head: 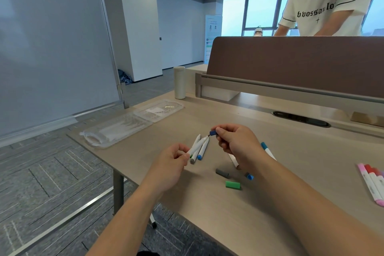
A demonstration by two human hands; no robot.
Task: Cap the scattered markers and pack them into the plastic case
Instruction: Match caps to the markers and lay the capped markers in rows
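Capping step: left hand [170,162] gripped uncapped marker [197,145]; right hand [234,141] pinched blue cap [212,133] at its tip. Next, judged: press home.

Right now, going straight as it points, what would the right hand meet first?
Probably the bare tip of the marker the left hand holds, just ahead of the blue cap the right hand pinches.

The plastic case [116,129] at ten o'clock on the desk [301,147] is clear and glossy; the desk is matt, smooth wood-look board; the markers [197,145] are smooth white plastic; the blue cap [212,132] looks matt.
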